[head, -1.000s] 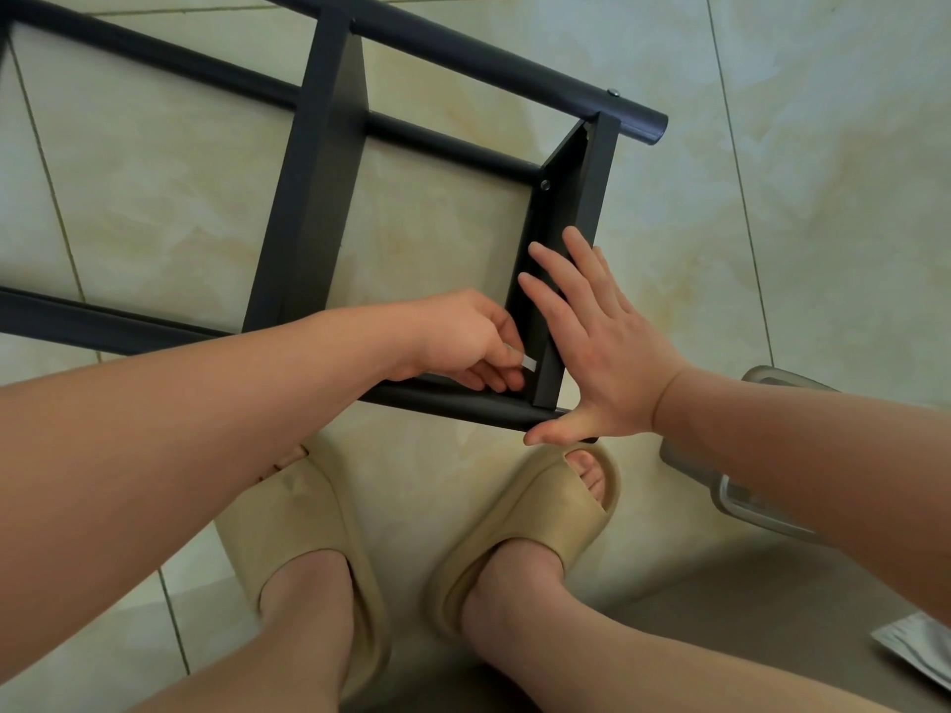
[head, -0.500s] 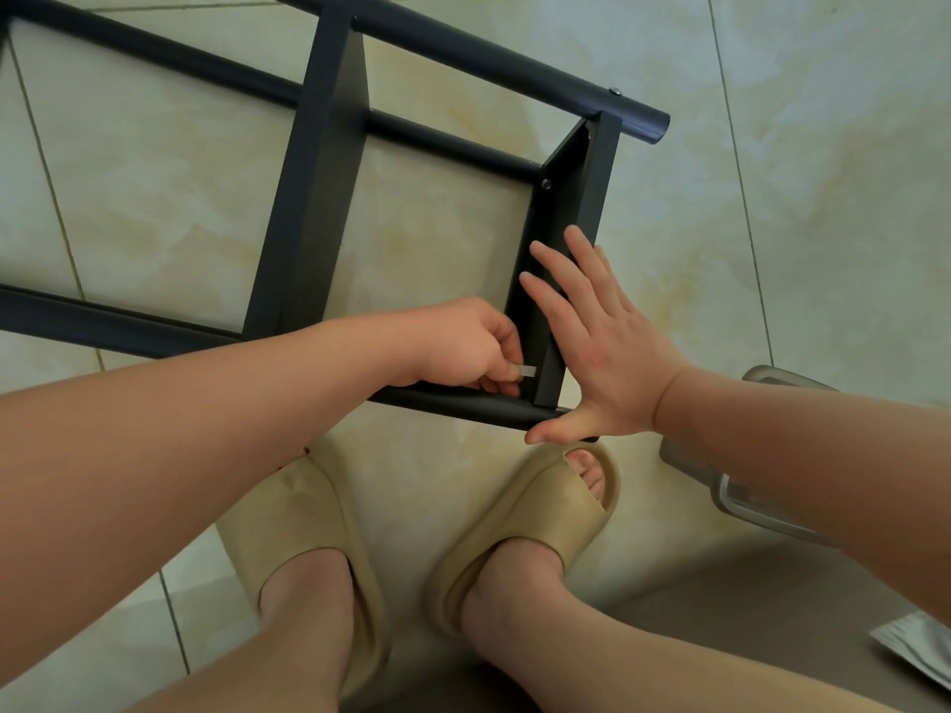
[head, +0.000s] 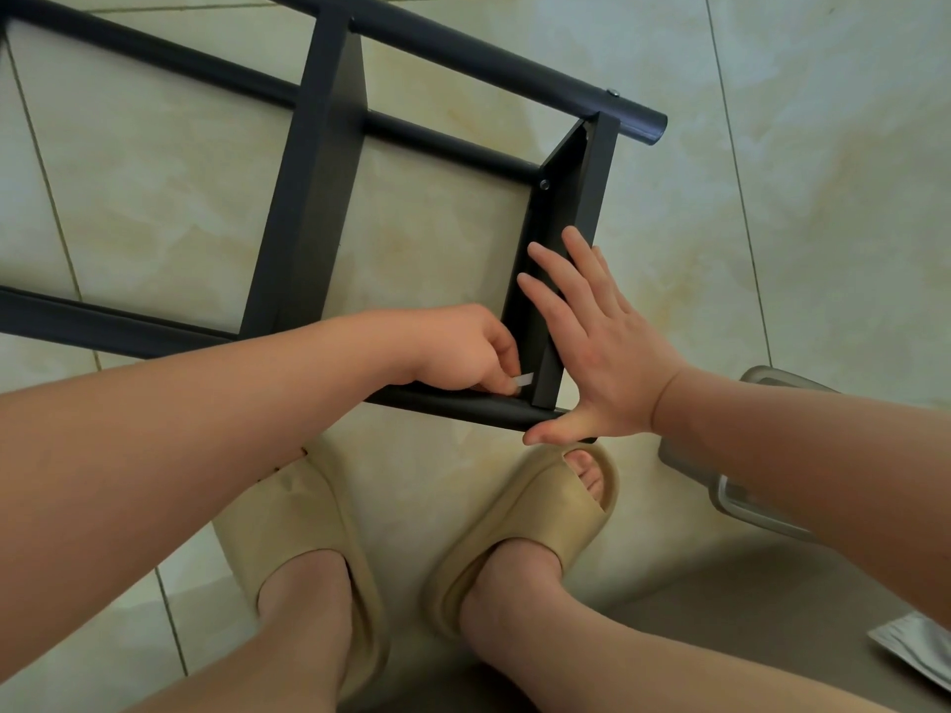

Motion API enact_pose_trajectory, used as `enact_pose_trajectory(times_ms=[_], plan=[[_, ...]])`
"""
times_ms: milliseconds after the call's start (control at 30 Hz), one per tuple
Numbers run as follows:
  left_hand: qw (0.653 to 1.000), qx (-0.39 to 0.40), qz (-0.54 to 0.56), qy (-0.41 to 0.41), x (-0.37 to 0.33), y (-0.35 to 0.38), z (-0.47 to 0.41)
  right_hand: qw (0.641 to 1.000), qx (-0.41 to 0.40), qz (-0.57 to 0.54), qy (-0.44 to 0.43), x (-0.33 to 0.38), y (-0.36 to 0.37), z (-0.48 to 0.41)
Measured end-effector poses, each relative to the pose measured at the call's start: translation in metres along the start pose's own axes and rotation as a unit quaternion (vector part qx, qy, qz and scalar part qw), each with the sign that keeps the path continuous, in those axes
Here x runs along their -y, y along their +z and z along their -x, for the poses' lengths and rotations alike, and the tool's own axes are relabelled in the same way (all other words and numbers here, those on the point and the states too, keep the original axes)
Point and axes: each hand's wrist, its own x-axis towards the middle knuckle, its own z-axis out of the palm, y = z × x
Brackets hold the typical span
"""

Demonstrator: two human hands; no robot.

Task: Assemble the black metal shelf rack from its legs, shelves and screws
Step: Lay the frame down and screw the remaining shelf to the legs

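Where the rack lies: the black shelf rack [head: 314,208] is on its side on the tiled floor, just ahead of the person's sandalled feet. Its legs run left to right and its shelves stand on edge.
Joint in hand: the corner where the end shelf [head: 576,187] meets the near leg [head: 128,329].
Left hand [head: 463,352]: curled, pinching a small silvery tool [head: 525,378] whose tip points right into that corner. It may be a hex key, but it is too small to be sure.
Right hand [head: 602,352]: flat, fingers straight, pressed on the end shelf's outer face, with the thumb at the near leg's end. It grasps nothing.
Relation that counts: the fixing spot lies just right of the left pinch, with the shelf plate between the two hands. The tool lies along the leg and across the shelf's length. The left hand is nearer.
Far corner: a screw head [head: 612,92] already shows on the far leg [head: 489,69].
Since a second ago: the left wrist has rolled a little and the tool tip sits slightly lower. The right hand and the rack are unmoved. I'd judge this a tightening turn.
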Motion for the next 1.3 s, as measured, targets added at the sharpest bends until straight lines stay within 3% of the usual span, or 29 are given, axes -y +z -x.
enact_pose_trajectory(times_ms=[100,300,367,433,533,600,867,1300], plan=[[0.999,-0.014,0.03,0.014,0.003,-0.007,-0.002,1.0,-0.002,-0.001,0.0,0.0,0.0,0.0],[0.985,-0.082,-0.129,0.074,-0.003,-0.011,-0.006,1.0,-0.003,-0.002,0.0,0.0,0.001,0.0],[0.991,-0.076,-0.088,0.07,-0.004,-0.009,-0.007,1.0,-0.005,-0.005,0.0,0.0,0.001,0.0],[0.997,-0.055,0.029,0.044,-0.005,-0.005,-0.007,1.0,-0.005,-0.005,0.0,0.0,0.001,0.0],[0.973,-0.017,0.228,-0.02,-0.006,-0.001,-0.006,1.0,-0.005,-0.004,0.0,-0.001,0.002,0.001],[0.955,-0.012,0.294,-0.036,-0.005,0.0,-0.006,1.0,-0.01,-0.005,-0.002,-0.001,0.002,0.0],[0.946,-0.047,0.32,-0.012,-0.005,0.002,-0.009,1.0,-0.015,-0.006,-0.003,-0.001,0.003,0.0],[0.931,-0.043,0.358,-0.05,-0.004,0.002,-0.01,1.0,-0.013,-0.007,-0.001,0.0,0.002,0.0]])
